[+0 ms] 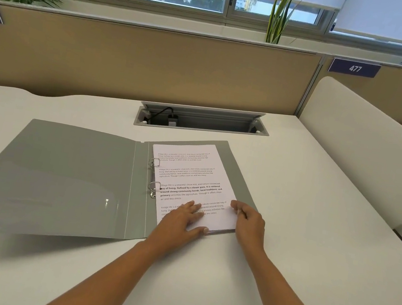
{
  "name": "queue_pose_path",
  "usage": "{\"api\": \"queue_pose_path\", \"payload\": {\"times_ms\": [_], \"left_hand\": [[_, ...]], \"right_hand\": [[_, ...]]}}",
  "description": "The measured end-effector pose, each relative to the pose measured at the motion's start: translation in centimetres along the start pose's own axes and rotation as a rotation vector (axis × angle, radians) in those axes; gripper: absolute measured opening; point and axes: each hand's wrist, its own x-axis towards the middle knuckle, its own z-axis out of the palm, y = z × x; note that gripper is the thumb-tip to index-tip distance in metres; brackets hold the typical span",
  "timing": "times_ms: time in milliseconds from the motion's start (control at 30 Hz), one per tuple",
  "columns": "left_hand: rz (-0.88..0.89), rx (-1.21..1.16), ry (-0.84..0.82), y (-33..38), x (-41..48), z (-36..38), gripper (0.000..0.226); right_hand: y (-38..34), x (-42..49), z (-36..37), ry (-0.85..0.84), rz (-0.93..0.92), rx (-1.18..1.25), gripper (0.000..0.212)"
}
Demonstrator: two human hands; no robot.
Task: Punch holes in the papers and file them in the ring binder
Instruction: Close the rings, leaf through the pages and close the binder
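A grey ring binder (60, 172) lies open on the white desk, its left cover slightly raised at the near edge. A stack of printed papers (190, 177) rests on the binder's right half, threaded on two metal rings (153, 185) that look closed. My left hand (182, 219) lies flat on the near part of the papers, fingers spread. My right hand (247, 221) touches the papers' near right edge with its fingertips, fingers loosely curled. No hole punch is in view.
An open cable tray (201, 120) with a black plug sits behind the binder. A beige partition (142, 64) closes the desk's back, and a white divider panel (368, 150) stands at the right. Plants line the window sill.
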Motion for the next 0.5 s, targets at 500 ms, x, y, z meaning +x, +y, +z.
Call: {"api": "queue_pose_path", "payload": {"times_ms": [500], "left_hand": [[0.024,0.038,-0.015,0.06,0.06,0.14,0.044]], "right_hand": [[-0.95,0.06,-0.15,0.135,-0.068,-0.084,0.038]]}}
